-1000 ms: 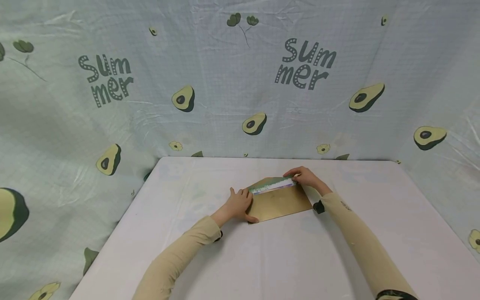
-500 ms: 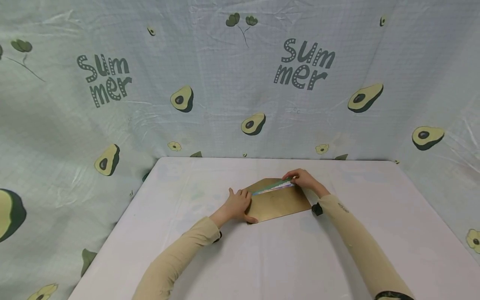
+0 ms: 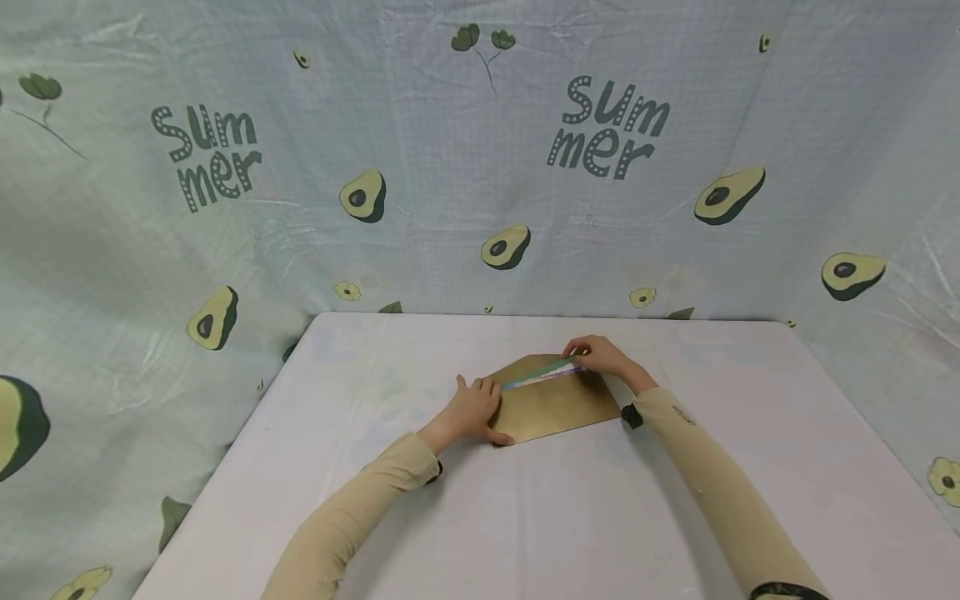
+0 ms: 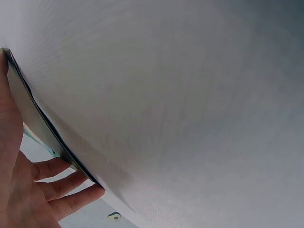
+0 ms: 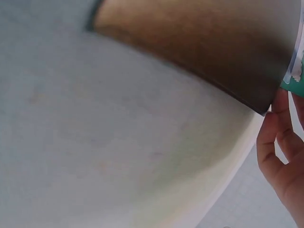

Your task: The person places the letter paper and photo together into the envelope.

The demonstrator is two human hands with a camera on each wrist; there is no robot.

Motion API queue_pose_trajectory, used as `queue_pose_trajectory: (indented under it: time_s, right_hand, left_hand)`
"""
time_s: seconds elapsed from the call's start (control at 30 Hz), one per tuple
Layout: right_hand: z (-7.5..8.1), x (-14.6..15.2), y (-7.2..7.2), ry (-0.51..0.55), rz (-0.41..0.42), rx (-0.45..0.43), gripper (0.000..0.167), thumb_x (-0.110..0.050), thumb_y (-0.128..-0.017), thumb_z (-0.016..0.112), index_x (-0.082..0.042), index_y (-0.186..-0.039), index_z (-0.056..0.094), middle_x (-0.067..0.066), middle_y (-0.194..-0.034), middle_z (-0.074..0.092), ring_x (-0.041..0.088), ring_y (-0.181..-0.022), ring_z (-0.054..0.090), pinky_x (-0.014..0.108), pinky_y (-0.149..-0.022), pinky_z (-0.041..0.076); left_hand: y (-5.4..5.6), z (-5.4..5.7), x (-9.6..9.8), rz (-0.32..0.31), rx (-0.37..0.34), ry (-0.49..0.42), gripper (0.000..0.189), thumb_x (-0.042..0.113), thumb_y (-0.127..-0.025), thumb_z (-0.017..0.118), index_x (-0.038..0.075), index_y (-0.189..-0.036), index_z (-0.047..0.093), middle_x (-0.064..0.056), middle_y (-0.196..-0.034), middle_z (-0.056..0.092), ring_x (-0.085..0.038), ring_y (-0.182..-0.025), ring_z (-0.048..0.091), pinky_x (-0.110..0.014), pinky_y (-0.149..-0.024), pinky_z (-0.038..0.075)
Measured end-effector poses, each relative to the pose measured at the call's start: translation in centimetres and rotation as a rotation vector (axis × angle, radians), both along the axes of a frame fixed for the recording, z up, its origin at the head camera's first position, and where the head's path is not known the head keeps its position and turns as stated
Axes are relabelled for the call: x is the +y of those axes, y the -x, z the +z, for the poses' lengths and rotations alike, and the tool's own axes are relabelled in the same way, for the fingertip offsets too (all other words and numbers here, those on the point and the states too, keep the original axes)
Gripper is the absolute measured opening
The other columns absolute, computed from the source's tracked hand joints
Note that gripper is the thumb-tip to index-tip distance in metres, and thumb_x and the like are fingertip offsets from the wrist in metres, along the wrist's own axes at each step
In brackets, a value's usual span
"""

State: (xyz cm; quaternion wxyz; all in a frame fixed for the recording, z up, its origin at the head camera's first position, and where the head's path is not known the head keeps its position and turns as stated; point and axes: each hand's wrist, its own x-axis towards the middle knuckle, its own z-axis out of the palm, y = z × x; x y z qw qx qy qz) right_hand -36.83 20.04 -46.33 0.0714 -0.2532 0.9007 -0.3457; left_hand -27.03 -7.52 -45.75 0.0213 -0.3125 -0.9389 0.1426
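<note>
A gold-brown envelope (image 3: 558, 408) lies at a slant on the white table, its flap side towards the back. From its mouth shows a narrow strip of a green, white and purple card (image 3: 542, 375), the rest hidden inside. My left hand (image 3: 472, 408) holds the envelope's left end, thumb at the near corner and fingers at the far one. In the left wrist view, the fingers (image 4: 71, 197) bend over the envelope's edge (image 4: 35, 111). My right hand (image 3: 603, 356) pinches the card at the far right corner; in the right wrist view, its green part (image 5: 295, 85) meets the fingertips.
The white table (image 3: 420, 533) spreads around the envelope on all sides. Behind it hangs a pale curtain (image 3: 435, 150) printed with avocados and lettering. A dark band (image 3: 632, 416) sits at the right wrist, close to the envelope's right corner.
The card has gone deeper into the envelope, so a thinner strip of it shows. My right hand has shifted slightly to the left with it; the left hand keeps its hold.
</note>
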Motion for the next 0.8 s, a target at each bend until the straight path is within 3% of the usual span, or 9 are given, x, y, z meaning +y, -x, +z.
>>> queue_pose_trajectory:
  time_s: [0.07, 0.2, 0.33, 0.47, 0.57, 0.8]
  right_hand:
    - [0.6, -0.5, -0.3, -0.071, -0.048, -0.039, 0.021, -0.009, -0.080, 0.051, -0.009, -0.095, 0.066, 0.015, -0.095, 0.063, 0.021, -0.076, 0.053, 0.030, -0.064, 0.043]
    - [0.9, -0.8, -0.2, -0.127, -0.025, -0.060, 0.022, -0.011, -0.081, 0.051, -0.011, -0.097, 0.066, 0.015, -0.099, 0.062, 0.022, -0.077, 0.052, 0.032, -0.065, 0.043]
    - [0.6, -0.7, 0.4, -0.113, 0.065, -0.030, 0.020, -0.017, -0.081, 0.051, -0.016, -0.094, 0.066, 0.011, -0.098, 0.062, 0.019, -0.074, 0.048, 0.031, -0.064, 0.041]
    - [1.0, -1.4, -0.2, -0.177, 0.042, -0.032, 0.023, -0.013, -0.082, 0.047, -0.010, -0.094, 0.066, 0.015, -0.100, 0.061, 0.021, -0.075, 0.047, 0.032, -0.067, 0.040]
    - [1.3, -2.1, -0.8, -0.239, 0.037, 0.013, 0.023, -0.011, -0.084, 0.046, -0.007, -0.095, 0.065, 0.014, -0.097, 0.063, 0.017, -0.072, 0.046, 0.028, -0.065, 0.038]
    - [1.6, -3.8, -1.5, -0.344, 0.066, 0.075, 0.027, -0.009, -0.083, 0.044, -0.012, -0.099, 0.065, 0.009, -0.098, 0.064, 0.014, -0.067, 0.043, 0.025, -0.061, 0.035]
  left_hand:
    - [0.0, 0.0, 0.0, -0.002, 0.000, -0.002, 0.094, 0.078, -0.066, 0.047, 0.002, -0.121, 0.043, -0.014, -0.122, 0.049, -0.029, -0.110, 0.051, -0.058, -0.088, 0.038]
    - [0.0, -0.1, 0.0, -0.003, 0.005, 0.001, 0.094, 0.078, -0.065, 0.047, 0.003, -0.121, 0.043, -0.014, -0.121, 0.049, -0.029, -0.110, 0.051, -0.058, -0.088, 0.038]
    - [0.2, -0.2, 0.0, -0.003, 0.008, 0.002, 0.094, 0.079, -0.065, 0.046, 0.003, -0.121, 0.043, -0.013, -0.121, 0.049, -0.028, -0.110, 0.051, -0.058, -0.088, 0.038]
    - [0.2, -0.3, 0.0, -0.010, 0.005, -0.006, 0.094, 0.078, -0.065, 0.047, 0.003, -0.121, 0.043, -0.014, -0.121, 0.049, -0.029, -0.109, 0.051, -0.058, -0.087, 0.039]
    - [0.1, -0.4, 0.0, -0.015, 0.002, -0.010, 0.093, 0.078, -0.066, 0.047, 0.003, -0.120, 0.044, -0.014, -0.120, 0.050, -0.029, -0.109, 0.051, -0.058, -0.087, 0.039]
    - [0.1, -0.2, 0.0, -0.013, 0.013, -0.001, 0.093, 0.078, -0.066, 0.047, 0.003, -0.120, 0.044, -0.014, -0.120, 0.050, -0.028, -0.109, 0.052, -0.058, -0.087, 0.039]
